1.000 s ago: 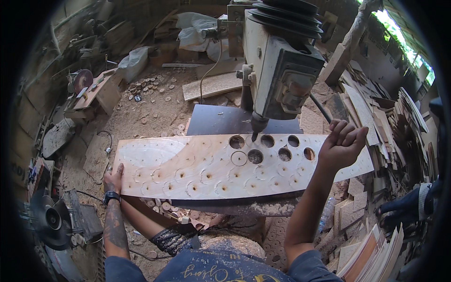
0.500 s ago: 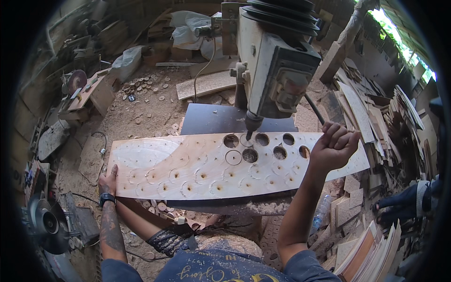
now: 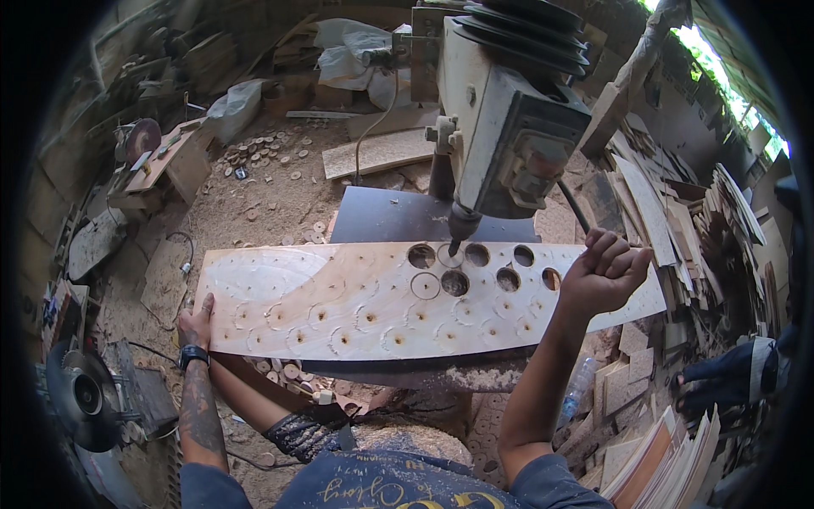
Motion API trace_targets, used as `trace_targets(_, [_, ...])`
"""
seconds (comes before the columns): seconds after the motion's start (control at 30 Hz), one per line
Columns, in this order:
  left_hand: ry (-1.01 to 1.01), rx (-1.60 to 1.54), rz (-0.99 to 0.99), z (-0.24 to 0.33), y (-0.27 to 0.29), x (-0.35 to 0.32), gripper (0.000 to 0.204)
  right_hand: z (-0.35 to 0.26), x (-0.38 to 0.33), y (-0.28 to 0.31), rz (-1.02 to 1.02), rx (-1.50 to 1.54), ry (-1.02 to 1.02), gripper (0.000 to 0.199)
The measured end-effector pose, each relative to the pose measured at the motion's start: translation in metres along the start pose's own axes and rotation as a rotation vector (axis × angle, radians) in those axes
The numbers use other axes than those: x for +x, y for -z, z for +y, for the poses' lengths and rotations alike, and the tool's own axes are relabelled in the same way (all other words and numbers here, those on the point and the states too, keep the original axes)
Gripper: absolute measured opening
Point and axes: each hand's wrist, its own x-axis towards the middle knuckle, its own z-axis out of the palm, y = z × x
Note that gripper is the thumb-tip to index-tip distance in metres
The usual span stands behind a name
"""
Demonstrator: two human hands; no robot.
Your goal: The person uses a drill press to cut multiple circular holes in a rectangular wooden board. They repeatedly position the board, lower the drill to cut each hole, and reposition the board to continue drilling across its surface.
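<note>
A long pale plywood board (image 3: 339,301) lies across the dark table of a grey drill press (image 3: 500,127). Several round holes are cut in its right part, and many scored circles cover the rest. The cutter tip (image 3: 454,246) sits at a scored circle on the board's far edge. My left hand (image 3: 197,322) grips the board's left end, fingers on top. My right hand (image 3: 604,271) is closed in a fist around the press's feed handle, raised over the board's right end; the handle itself is mostly hidden.
Cut wooden discs (image 3: 263,157) litter the sawdust floor behind and under the board. Stacks of plywood offcuts (image 3: 678,220) stand to the right. A circular saw (image 3: 80,394) lies at lower left. Another person's dark sleeve (image 3: 729,377) shows at the right edge.
The board has slid left under the cutter. My right hand closed from open fingers into a fist on the handle and came down. My left hand stayed on the board's end.
</note>
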Motion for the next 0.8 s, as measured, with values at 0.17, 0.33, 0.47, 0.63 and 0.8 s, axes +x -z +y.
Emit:
trace_targets(0.17, [0.005, 0.009, -0.005, 0.008, 0.006, -0.006, 0.082, -0.004, 0.004, -0.008, 0.000, -0.002, -0.004, 0.052])
trace_targets(0.33, [-0.005, 0.010, -0.026, 0.009, 0.006, -0.006, 0.082, -0.008, 0.015, -0.017, -0.034, -0.018, 0.015, 0.051])
trace_targets(0.47, [0.009, 0.029, -0.031, 0.006, 0.003, -0.001, 0.083, -0.012, 0.024, -0.029, -0.055, -0.001, 0.008, 0.049])
trace_targets(0.63, [0.030, 0.041, -0.030, 0.005, 0.003, 0.000, 0.080, -0.016, 0.053, -0.057, 0.016, 0.005, -0.049, 0.050])
trace_targets(0.8, [-0.013, -0.024, -0.055, 0.005, 0.000, 0.001, 0.077, 0.016, 0.150, -0.100, -0.101, -0.261, -0.224, 0.042])
